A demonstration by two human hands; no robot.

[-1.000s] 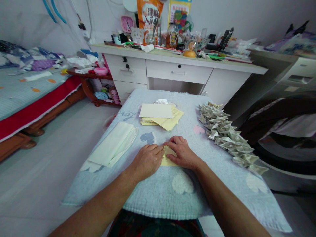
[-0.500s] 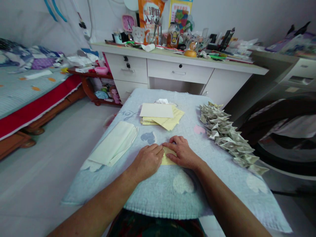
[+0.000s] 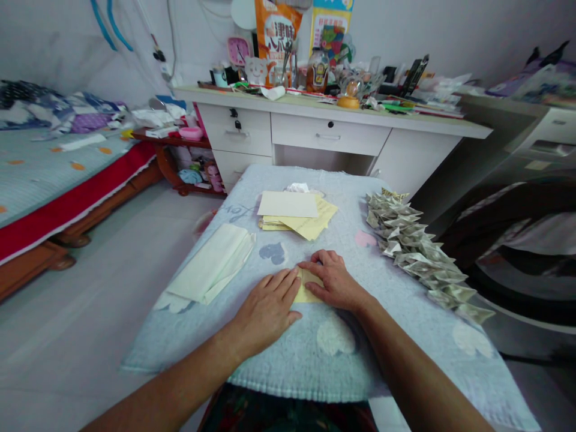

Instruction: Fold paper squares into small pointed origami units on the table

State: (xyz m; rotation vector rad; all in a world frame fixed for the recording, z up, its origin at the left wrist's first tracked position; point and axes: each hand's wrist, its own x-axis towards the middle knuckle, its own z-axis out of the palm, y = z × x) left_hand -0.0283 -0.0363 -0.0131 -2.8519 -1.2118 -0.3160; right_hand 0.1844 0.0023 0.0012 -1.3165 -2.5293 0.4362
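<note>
A small sheet of yellow paper point(image 3: 308, 291) lies on the cloth-covered table in front of me, partly hidden by both hands. My left hand point(image 3: 270, 309) is flat, its fingers stretched out over the paper's left edge and its thumb apart. From the right, my right hand point(image 3: 332, 281) rests on the same paper, index finger and thumb spread apart on it, the other fingers loosely bent. Beyond them sits a stack of yellow paper point(image 3: 310, 225) with a white card point(image 3: 288, 204) on top. Folded pale green sheets point(image 3: 211, 262) lie to the left.
Rows of interlocked folded-paper pieces point(image 3: 409, 246) run along the table's right side. A crumpled white tissue point(image 3: 297, 188) is behind the stack. A cluttered white desk point(image 3: 328, 133) stands beyond, a front-loading washing machine point(image 3: 535, 156) at right, a bed point(image 3: 67, 162) at left.
My left hand has opened from bent fingers to a flat palm, thumb moving out toward me. My right hand keeps its place on the paper. The view has shifted slightly.
</note>
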